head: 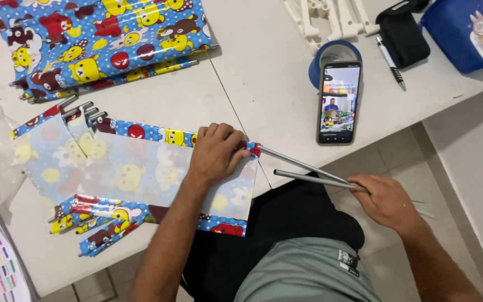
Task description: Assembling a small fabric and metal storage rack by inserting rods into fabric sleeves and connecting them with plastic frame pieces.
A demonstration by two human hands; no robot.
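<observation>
Grey shorts (303, 274) and a dark shirt fill the bottom of the head view, with the person's two forearms reaching up from them. Left hand (214, 152) lies palm down on a sheet of blue cartoon-print fabric (141, 173) spread over the white table (264, 61), its fingers bent and pressing the top hem at the sheet's right corner, where a thin grey metal rod (297, 163) sticks out of the hem past the table edge. Right hand (387, 200) is off the table, over the tiled floor, with its fingers closed around the end of a second grey rod (314, 179) that lies just below the first and points back toward the sheet. More rod ends poke from the sheet's left corner. A folded stack of the same fabric (102, 39) sits at the far left. A phone (339, 102) leans against a roll of blue tape (331, 56), with a black pouch (402, 34) and pen beyond.
</observation>
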